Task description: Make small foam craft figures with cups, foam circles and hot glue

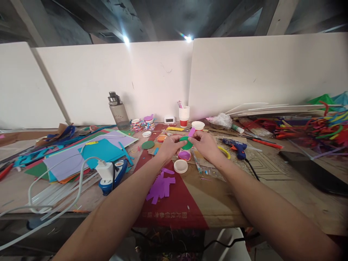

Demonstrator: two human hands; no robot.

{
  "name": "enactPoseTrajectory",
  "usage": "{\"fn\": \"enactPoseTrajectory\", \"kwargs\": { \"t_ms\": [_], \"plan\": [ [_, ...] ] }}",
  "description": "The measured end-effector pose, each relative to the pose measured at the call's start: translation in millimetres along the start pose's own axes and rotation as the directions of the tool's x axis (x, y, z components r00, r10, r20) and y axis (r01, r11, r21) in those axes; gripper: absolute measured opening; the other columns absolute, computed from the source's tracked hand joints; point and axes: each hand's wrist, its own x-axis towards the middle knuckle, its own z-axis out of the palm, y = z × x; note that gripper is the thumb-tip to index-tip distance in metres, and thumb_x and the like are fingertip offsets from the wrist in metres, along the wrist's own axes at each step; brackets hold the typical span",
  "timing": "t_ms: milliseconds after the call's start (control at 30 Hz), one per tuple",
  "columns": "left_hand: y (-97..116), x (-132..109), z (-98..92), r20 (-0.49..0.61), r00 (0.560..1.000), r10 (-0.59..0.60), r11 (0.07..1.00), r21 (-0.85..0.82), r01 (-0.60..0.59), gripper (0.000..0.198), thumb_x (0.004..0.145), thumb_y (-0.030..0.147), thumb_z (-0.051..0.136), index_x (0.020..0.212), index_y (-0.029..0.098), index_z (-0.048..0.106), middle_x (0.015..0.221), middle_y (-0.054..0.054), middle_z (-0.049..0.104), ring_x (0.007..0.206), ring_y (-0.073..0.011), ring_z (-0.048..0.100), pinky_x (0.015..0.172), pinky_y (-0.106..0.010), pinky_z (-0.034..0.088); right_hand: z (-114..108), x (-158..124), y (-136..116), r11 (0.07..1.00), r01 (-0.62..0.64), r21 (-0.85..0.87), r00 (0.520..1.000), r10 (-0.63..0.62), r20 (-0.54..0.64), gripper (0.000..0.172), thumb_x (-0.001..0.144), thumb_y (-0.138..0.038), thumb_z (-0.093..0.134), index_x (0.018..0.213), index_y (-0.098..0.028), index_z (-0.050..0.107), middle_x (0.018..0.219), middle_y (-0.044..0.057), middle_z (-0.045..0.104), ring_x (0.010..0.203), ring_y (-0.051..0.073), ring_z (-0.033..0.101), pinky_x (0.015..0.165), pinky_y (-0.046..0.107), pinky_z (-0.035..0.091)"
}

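Both my hands meet over the middle of the craft table. My left hand (170, 146) is closed in a pinch on the left edge of a green foam disc (187, 143). My right hand (204, 144) is closed on the disc's right side and on a small purple strip (191, 132) that stands above it. Just below the hands sits a small lid with a purple lining (184, 156), and a white lid (181, 166) lies nearer to me. Several purple paper strips (161, 185) lie scattered on the red sheet in front.
Coloured paper sheets (81, 156) and a power strip with white cable (108, 174) lie left. A blue glue gun (239, 148) lies right, with pipe cleaners (312, 130) and a black phone (312, 170) beyond. At the back stand a water bottle (118, 112), a paper cup (184, 116) and tape rolls (143, 124).
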Motion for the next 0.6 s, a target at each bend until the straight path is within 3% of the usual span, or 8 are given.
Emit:
{"fn": "enactPoseTrajectory", "kwargs": {
  "t_ms": [200, 600],
  "plan": [
    [-2.4, 1.1, 0.9, -0.036, 0.999, 0.005, 0.997, -0.075, -0.007, 0.035, 0.065, 0.035, 0.08, 0.088, 0.012, 0.069, 0.058, 0.005, 0.054, 0.043, -0.0028, 0.037, 0.041, -0.02, 0.023, 5.6, 3.1, 8.7, 0.985, -0.002, 0.173, 0.999, -0.004, 0.034, 0.024, 0.074, -0.042, 0.06, 0.08, -0.019, 0.061, 0.078, 0.003, 0.067, 0.07, 0.017, 0.057, 0.068, 0.031, 0.044],
    [-3.1, 0.4, 0.5, -0.019, 1.0, 0.022, 0.999, -0.032, -0.023, 0.041, 0.057, 0.042, 0.085, 0.081, 0.014, 0.068, 0.059, 0.006, 0.055, 0.042, -0.0024, 0.037, 0.042, -0.02, 0.026, 2.9, 2.0, 5.0, 0.979, -0.073, 0.192, 0.997, 0.066, 0.043, 0.018, 0.067, -0.036, 0.061, 0.069, -0.019, 0.06, 0.069, 0.0, 0.061, 0.065, 0.015, 0.053, 0.063, 0.029, 0.04]
  ]
}}
